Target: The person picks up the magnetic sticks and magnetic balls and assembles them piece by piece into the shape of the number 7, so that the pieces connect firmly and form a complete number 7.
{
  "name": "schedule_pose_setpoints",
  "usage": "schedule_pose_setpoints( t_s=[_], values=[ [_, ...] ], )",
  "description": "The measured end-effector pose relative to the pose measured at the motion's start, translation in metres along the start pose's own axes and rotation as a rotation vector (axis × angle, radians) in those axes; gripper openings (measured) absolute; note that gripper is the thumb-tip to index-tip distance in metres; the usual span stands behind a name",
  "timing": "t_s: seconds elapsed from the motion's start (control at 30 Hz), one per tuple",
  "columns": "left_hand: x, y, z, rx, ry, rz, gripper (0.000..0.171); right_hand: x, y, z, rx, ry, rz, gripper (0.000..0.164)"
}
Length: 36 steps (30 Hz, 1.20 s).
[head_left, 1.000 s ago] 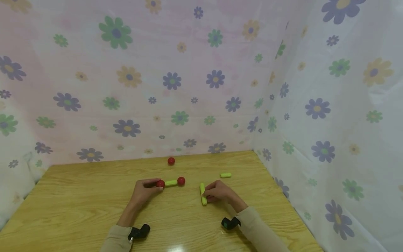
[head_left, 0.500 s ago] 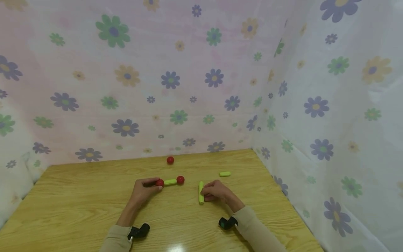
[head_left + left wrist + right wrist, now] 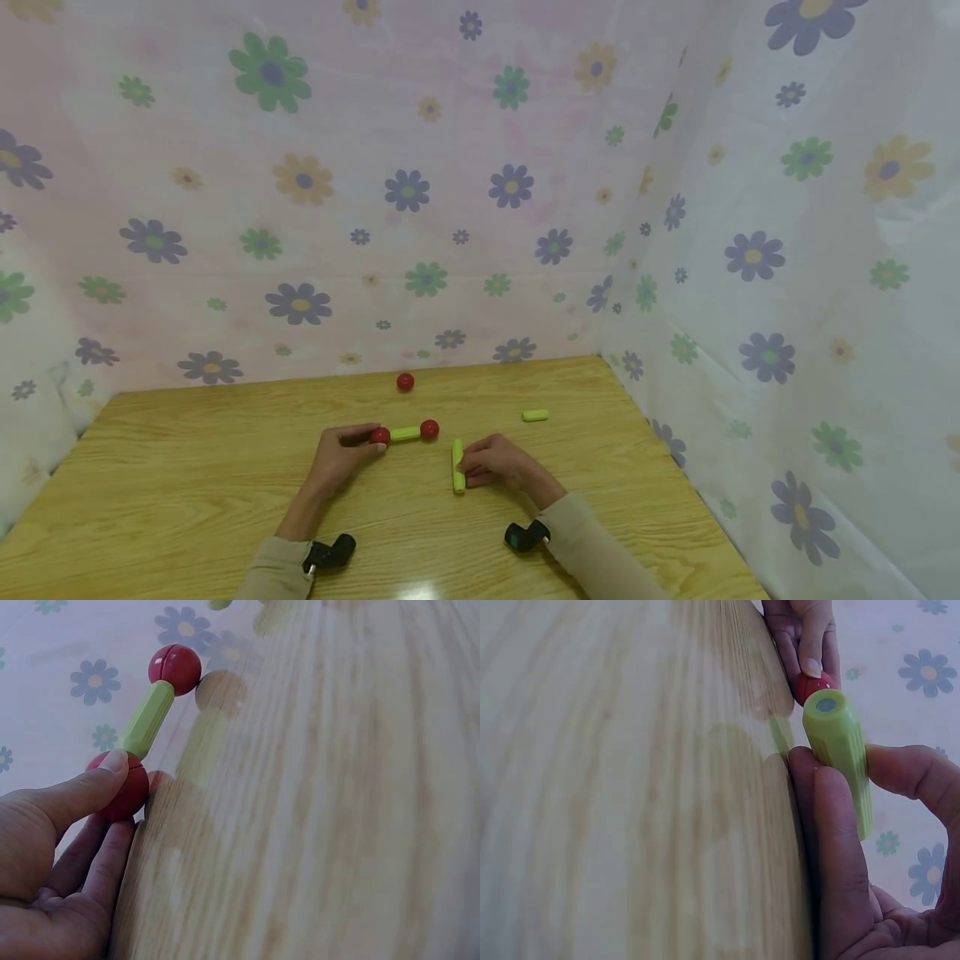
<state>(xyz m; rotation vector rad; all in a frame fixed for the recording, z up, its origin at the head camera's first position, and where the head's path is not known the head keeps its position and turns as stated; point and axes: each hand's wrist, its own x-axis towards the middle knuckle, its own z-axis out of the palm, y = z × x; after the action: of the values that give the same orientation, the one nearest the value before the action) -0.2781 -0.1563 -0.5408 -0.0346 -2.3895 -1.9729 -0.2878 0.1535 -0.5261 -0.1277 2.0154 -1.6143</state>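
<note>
Two red balls, a near one (image 3: 129,791) and a far one (image 3: 429,430), sit at the ends of a short yellow-green rod (image 3: 406,434), joined like a dumbbell on the table. My left hand (image 3: 339,461) pinches the near ball between thumb and fingers. To the right, my right hand (image 3: 501,468) pinches a longer yellow-green rod (image 3: 458,468) by its middle, thumb on one side and fingers on the other. A round grey disc (image 3: 826,705) shows in that rod's end in the right wrist view. The rod points away from me, apart from the far ball.
A loose red ball (image 3: 405,382) lies near the back edge of the wooden table (image 3: 187,500). Another short yellow-green rod (image 3: 536,415) lies at the back right. Flower-printed cloth (image 3: 360,167) stands behind the table and along its right side.
My right hand has moved left with the longer rod, bringing it closer to the joined balls. The left hand keeps its hold on the near ball and stays in place.
</note>
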Motion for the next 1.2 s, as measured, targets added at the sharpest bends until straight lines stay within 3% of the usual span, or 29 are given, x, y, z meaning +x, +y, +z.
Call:
schedule_pose_setpoints(
  t_s=[0.33, 1.2],
  values=[
    [-0.004, 0.001, -0.001, 0.001, -0.022, 0.032, 0.040, 0.003, -0.004, 0.014, 0.017, -0.030, -0.003, 0.010],
    [-0.001, 0.000, 0.000, 0.009, -0.002, 0.008, 0.039, 0.010, -0.012, 0.030, -0.024, -0.036, 0.023, 0.014]
  ],
)
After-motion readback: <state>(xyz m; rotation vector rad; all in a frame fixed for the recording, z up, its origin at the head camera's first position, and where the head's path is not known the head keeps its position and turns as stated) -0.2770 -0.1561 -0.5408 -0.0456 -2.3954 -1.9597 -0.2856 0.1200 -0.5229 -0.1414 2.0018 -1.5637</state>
